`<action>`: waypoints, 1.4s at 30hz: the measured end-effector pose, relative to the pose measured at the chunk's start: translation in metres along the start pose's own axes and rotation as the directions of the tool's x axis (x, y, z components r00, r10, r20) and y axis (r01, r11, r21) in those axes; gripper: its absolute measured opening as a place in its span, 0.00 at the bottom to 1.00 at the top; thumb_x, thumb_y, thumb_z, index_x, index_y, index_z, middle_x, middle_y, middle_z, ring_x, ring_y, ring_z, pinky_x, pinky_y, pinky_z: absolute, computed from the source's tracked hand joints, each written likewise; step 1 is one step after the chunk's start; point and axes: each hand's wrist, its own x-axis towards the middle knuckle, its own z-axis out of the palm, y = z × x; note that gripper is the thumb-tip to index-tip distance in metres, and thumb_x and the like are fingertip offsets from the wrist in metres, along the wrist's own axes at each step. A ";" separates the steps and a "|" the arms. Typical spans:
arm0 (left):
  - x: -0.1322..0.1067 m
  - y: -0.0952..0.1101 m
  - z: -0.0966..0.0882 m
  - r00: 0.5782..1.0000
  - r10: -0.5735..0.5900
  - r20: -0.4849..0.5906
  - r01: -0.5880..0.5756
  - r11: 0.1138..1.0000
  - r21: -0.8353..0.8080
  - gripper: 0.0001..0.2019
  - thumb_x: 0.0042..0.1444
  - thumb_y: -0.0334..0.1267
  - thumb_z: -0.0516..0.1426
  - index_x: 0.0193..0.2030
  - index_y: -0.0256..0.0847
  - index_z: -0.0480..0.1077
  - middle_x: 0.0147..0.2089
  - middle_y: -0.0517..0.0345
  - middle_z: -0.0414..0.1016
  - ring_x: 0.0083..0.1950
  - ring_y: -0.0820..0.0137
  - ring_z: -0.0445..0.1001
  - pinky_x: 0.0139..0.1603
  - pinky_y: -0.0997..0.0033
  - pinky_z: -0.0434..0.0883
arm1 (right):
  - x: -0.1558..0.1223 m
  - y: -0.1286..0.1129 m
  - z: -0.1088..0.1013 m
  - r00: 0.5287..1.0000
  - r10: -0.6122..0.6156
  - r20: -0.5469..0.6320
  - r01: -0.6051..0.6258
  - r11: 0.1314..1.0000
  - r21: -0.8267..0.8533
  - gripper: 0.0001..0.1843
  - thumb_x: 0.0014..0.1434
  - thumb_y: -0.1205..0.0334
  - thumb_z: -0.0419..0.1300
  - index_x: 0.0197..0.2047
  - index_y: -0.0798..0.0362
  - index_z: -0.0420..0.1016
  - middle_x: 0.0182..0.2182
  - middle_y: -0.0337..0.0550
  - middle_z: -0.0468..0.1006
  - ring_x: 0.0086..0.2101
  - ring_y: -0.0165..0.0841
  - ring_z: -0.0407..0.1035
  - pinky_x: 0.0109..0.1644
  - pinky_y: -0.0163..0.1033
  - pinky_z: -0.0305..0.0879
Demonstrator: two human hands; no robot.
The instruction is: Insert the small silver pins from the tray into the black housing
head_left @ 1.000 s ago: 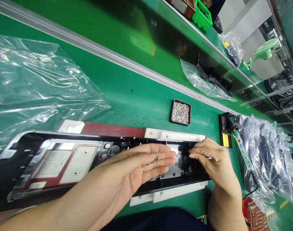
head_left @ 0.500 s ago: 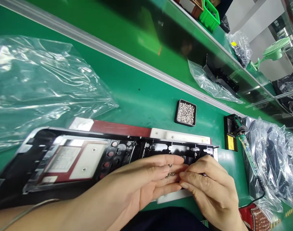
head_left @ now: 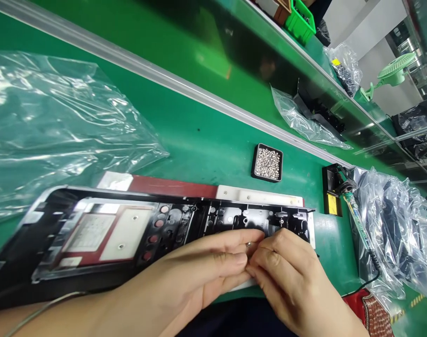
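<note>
A long black plastic housing lies on a red and white fixture on the green bench. My left hand is palm up over its near edge, fingers stretched, with small silver screws lying on the fingers. My right hand reaches into that palm, its fingertips pinched together at the screws. What the pinch holds is hidden.
A small black tray of silver screws sits beyond the housing. A soldering iron on its stand lies at right beside crinkled plastic bags. A large clear bag covers the left. A metal rail runs across the bench.
My right hand left the housing's right end and moved left and nearer, into my left palm, where its fingertips closed on the screws. The left hand stayed palm up.
</note>
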 end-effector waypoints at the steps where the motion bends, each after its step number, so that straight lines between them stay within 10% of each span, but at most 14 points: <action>1: 0.000 0.000 -0.001 1.000 -0.009 -0.016 0.009 1.000 0.008 0.28 0.47 0.50 0.72 0.55 0.49 0.77 0.59 0.57 0.79 0.70 0.56 0.68 0.64 0.71 0.75 | 0.000 -0.002 0.000 1.000 0.004 0.004 -0.004 1.000 -0.015 0.18 0.88 0.65 0.43 0.48 0.62 0.68 0.42 0.49 0.68 0.38 0.40 0.64 0.42 0.43 0.63; 22: 0.003 0.004 0.005 0.990 0.042 0.131 -0.044 0.999 0.012 0.22 0.51 0.47 0.70 0.54 0.48 0.78 0.55 0.58 0.81 0.65 0.58 0.73 0.64 0.67 0.75 | 0.001 -0.003 0.004 0.997 0.045 -0.068 -0.035 0.990 0.138 0.12 0.86 0.69 0.47 0.50 0.57 0.70 0.44 0.46 0.70 0.40 0.40 0.66 0.44 0.40 0.64; 35: 0.002 0.000 0.002 1.000 0.002 -0.001 -0.002 0.999 0.043 0.31 0.42 0.51 0.74 0.54 0.44 0.78 0.59 0.53 0.79 0.70 0.50 0.68 0.65 0.64 0.76 | -0.008 -0.001 0.003 0.995 0.061 -0.082 -0.057 0.997 0.057 0.17 0.90 0.61 0.43 0.48 0.57 0.65 0.43 0.44 0.69 0.38 0.37 0.65 0.43 0.38 0.63; 42: 0.003 -0.001 -0.002 0.998 0.019 0.065 -0.021 0.999 0.036 0.31 0.49 0.50 0.71 0.59 0.43 0.74 0.62 0.49 0.77 0.69 0.54 0.69 0.66 0.68 0.74 | -0.031 0.019 -0.010 0.977 0.084 -0.195 -0.089 0.996 -0.017 0.08 0.82 0.76 0.51 0.54 0.57 0.70 0.46 0.44 0.68 0.42 0.36 0.66 0.49 0.38 0.62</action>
